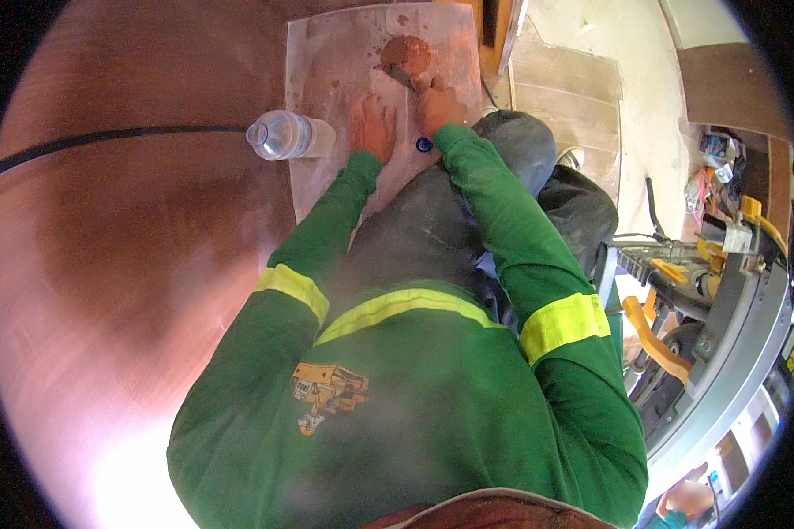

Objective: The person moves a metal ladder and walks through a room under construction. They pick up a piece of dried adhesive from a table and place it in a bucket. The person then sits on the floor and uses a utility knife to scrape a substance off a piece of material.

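A pale, dusty board lies ahead of my thighs, with a wet reddish-brown patch and a few drops near its far end. My right hand is closed around a small dark flat piece whose tip reaches the edge of the patch; its exact kind is unclear. On the board to the left, my left hand rests with its fingers stretched out, holding nothing. Beside that hand is a clear plastic bottle, its neck uncapped. A small blue bottle cap sits near my right wrist.
A brown-red surface spreads along my left, crossed by a black cable. To my right stands a grey-framed machine with orange handles. Shelves with clutter are farther right. Part of another person shows at the lower right.
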Motion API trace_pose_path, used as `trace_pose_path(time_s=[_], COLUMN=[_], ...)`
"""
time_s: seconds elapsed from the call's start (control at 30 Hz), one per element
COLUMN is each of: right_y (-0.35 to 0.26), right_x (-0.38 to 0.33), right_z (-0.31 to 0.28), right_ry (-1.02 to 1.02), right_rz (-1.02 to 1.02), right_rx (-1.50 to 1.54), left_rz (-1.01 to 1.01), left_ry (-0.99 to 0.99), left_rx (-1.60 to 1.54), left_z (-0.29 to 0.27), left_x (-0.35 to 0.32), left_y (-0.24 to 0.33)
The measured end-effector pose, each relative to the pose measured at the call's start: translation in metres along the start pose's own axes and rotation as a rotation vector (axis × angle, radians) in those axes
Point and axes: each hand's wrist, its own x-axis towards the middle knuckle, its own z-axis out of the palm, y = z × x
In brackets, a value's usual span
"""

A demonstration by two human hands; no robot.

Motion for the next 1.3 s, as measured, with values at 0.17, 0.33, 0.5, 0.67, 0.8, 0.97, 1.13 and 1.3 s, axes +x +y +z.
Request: trace_pose_path(time_s=[0.17, 0.33, 0.5, 0.67, 0.8, 0.97, 1.13, 1.3], right_y=[-0.005, 0.000, -0.004, -0.007, -0.002, -0.003, 0.014, 0.007], right_x=[0.001, -0.003, 0.011, 0.011, 0.007, 0.018, 0.023, 0.029], right_z=[0.007, 0.013, 0.016, 0.025, 0.008, 0.000, 0.007, -0.008], right_ry=[0.004, 0.002, 0.037, 0.100, 0.016, 0.106, 0.064, 0.057], right_rz=[0.032, -0.011, 0.022, 0.069, 0.049, 0.127, 0.139, 0.089], right_rx=[0.019, 0.027, 0.054, 0.047, 0.033, 0.096, 0.047, 0.044], left_rz=[-0.021, 0.020, 0.003, 0.029, -0.011, -0.041, 0.048, 0.085], left_ry=[0.027, 0.048, 0.016, 0.000, 0.028, 0.106, 0.077, 0.028], left_rx=[-0.006, 0.050, -0.008, -0.034, 0.011, -0.075, -0.029, -0.037], left_z=[0.008, 0.006, 0.007, 0.008, 0.008, 0.006, -0.003, 0.012], left_x=[-0.008, -0.010, 0.000, -0.006, -0.007, 0.016, 0.074, 0.102], left_y=[-0.005, -0.005, -0.007, -0.009, -0.014, -0.011, 0.015, -0.009])
